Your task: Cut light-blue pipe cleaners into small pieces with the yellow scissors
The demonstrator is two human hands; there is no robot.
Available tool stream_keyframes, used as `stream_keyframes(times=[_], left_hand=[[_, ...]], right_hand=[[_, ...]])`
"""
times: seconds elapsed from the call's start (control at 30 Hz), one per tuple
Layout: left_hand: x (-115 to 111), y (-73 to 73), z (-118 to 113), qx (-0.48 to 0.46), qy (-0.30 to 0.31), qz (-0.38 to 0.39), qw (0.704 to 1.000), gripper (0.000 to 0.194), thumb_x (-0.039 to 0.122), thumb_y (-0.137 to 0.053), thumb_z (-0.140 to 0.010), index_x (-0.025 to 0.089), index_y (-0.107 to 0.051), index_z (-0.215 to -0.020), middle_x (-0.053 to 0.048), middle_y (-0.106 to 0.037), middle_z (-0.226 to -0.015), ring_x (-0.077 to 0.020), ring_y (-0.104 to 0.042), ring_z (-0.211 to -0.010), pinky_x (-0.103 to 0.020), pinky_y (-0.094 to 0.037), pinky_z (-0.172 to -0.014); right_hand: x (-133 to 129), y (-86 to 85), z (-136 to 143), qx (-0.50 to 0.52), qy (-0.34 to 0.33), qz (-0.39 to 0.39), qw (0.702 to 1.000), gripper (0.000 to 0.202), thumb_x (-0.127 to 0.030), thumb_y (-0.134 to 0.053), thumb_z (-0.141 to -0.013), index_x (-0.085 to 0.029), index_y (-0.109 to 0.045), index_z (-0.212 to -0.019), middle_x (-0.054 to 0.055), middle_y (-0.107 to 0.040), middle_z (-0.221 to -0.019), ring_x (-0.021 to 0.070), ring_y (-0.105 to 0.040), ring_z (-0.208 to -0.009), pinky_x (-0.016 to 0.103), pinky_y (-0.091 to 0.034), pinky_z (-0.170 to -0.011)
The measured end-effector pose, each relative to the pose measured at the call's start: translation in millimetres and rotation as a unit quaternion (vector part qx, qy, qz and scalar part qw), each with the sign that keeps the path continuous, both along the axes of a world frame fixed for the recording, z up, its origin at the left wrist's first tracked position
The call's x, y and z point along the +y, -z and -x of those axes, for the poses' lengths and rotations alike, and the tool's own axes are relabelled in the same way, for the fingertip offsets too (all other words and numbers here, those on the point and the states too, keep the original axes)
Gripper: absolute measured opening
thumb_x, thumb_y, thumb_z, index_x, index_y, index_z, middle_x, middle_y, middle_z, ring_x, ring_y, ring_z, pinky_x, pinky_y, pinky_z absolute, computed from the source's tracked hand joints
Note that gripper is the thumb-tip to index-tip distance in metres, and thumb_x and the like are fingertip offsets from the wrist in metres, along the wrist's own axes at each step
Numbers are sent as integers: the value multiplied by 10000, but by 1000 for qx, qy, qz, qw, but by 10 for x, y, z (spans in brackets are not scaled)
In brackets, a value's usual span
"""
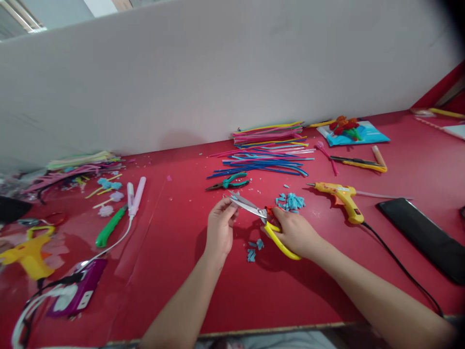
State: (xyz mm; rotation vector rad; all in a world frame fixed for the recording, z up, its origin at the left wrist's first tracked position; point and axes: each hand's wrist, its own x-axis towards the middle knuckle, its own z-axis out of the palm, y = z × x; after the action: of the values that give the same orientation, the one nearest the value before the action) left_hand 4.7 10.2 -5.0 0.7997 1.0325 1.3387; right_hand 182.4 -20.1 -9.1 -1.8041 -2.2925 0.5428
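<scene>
My right hand [296, 230] grips scissors [250, 207] with yellow and orange handles. Their blades are parted and point left, toward the fingertips of my left hand [220, 225]. Thumb and fingers of that hand pinch a small light blue pipe cleaner piece [234, 196] at the blade tips; most of it is hidden. Beyond the right hand lies a pile of short light blue pieces [293, 202]. A few more cut pieces [251, 255] lie on the red table between my forearms.
Pliers [228, 182] and colourful pipe cleaners [269, 157] lie farther back. A yellow glue gun [339, 194] and a black phone [421, 237] are at right. Leftward are a green-handled tool [111, 228], a pink styling iron [136, 196], a purple power strip [85, 288] and another glue gun [31, 257].
</scene>
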Motion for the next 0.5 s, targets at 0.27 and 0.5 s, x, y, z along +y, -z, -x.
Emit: stream_keyframes(times=[0.27,0.5], left_hand=[[-15,4,8,-3,-10,-18,1000,73,202,-604,-664,155,-562,-702,37,-480,-575,-48,-414,-512,-170,-300,-489],[-11,-22,2,3,-16,-15,1000,73,200,-618,-640,164,-576,-687,42,-492,-564,-48,-412,-500,-176,-296,-489]], right_hand=[[-10,16,-9,-67,-22,-32,997,371,-519,-341,-783,-168,-445,-837,48,-597,-660,148,-526,-543,249,-164,-471],[-13,-12,-16,-76,-32,-33,996,404,-533,-310,-791,-156,-452,-828,62,-603,-659,157,-527,-539,256,-158,-469]])
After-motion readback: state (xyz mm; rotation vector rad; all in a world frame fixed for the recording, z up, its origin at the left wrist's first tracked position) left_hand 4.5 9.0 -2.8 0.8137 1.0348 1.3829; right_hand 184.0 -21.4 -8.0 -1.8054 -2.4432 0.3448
